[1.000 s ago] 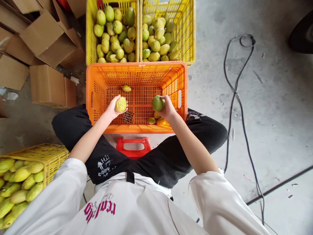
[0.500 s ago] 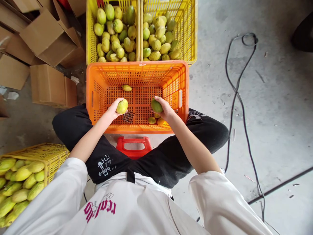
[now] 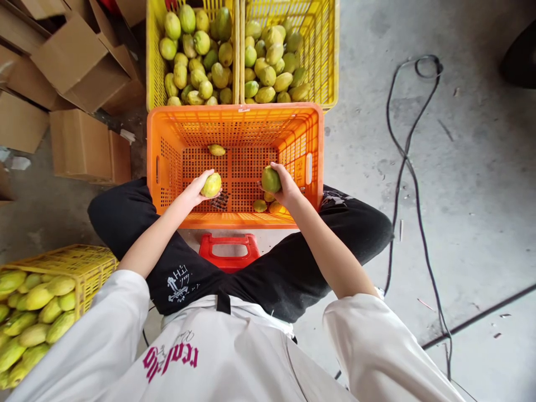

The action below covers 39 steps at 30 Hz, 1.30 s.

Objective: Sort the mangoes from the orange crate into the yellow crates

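Observation:
My left hand (image 3: 200,188) holds a plump yellow papaya-like fruit (image 3: 211,185), its fingers curled beneath and the thumb along the top. In my right hand (image 3: 285,185) is a greener fruit of the same kind (image 3: 271,180), gripped between thumb and fingers. Both hands are over the orange crate (image 3: 235,111), well apart from each other. On its perforated floor lies a small yellow fruit (image 3: 216,150) toward the far side. Another small fruit (image 3: 259,206) rests near the right hand, with others partly hidden by that hand. A dark patch (image 3: 220,200) shows beside the left hand.
Two yellow crates (image 3: 335,56) of similar fruit stand beyond the orange one. Another fruit-filled yellow crate (image 3: 90,273) is at lower left. Cardboard boxes (image 3: 79,145) crowd the upper left. A red stool (image 3: 229,262) shows between my legs; a black cable (image 3: 404,151) loops across the floor.
In my right hand the green fruit has turned and moved slightly right, showing a paler side. My left hand with the yellow fruit has shifted a little right and down.

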Each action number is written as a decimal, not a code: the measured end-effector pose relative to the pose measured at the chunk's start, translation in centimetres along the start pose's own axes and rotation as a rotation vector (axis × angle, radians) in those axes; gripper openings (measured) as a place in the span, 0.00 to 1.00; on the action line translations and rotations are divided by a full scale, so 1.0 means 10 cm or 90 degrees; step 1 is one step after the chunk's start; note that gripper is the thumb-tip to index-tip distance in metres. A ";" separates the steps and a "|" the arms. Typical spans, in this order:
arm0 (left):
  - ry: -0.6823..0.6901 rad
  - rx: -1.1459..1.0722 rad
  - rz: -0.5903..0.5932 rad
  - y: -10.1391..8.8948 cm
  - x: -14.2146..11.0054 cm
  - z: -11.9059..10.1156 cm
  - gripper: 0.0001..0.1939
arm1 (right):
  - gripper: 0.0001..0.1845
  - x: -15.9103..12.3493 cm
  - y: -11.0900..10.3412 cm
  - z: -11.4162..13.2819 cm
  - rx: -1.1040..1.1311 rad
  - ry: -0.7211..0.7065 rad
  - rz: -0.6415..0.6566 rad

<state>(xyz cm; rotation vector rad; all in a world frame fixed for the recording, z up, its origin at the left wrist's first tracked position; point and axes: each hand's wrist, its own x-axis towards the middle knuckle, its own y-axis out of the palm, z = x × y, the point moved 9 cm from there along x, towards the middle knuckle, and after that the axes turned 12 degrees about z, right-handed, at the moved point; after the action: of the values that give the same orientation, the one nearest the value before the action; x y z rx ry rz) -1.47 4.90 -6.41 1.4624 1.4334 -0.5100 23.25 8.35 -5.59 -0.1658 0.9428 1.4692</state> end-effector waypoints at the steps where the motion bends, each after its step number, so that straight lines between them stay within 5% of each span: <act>1: 0.005 0.008 0.008 0.01 -0.01 -0.01 0.15 | 0.17 -0.01 0.01 0.01 -0.008 -0.002 0.002; 7: 0.049 0.055 0.027 0.04 -0.05 -0.06 0.14 | 0.20 0.01 -0.06 0.02 -0.026 -0.011 -0.010; 14: 0.049 0.111 -0.060 -0.07 -0.06 -0.08 0.12 | 0.19 0.07 -0.22 -0.04 -0.070 0.006 -0.047; 27: -0.001 0.021 -0.026 -0.03 -0.04 -0.04 0.14 | 0.19 0.01 -0.01 0.02 -0.042 -0.037 0.002; 34: 0.062 0.066 -0.015 0.03 -0.09 -0.10 0.10 | 0.16 0.04 -0.13 -0.09 0.003 0.035 -0.036; 39: 0.019 0.020 -0.060 -0.04 -0.05 -0.05 0.08 | 0.16 0.06 -0.15 -0.12 -0.007 0.066 -0.028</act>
<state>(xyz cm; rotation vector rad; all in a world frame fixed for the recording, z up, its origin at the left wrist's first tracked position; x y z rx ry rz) -2.13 5.05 -5.93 1.4372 1.5294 -0.5742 23.90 7.80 -7.39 -0.2709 1.0091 1.4359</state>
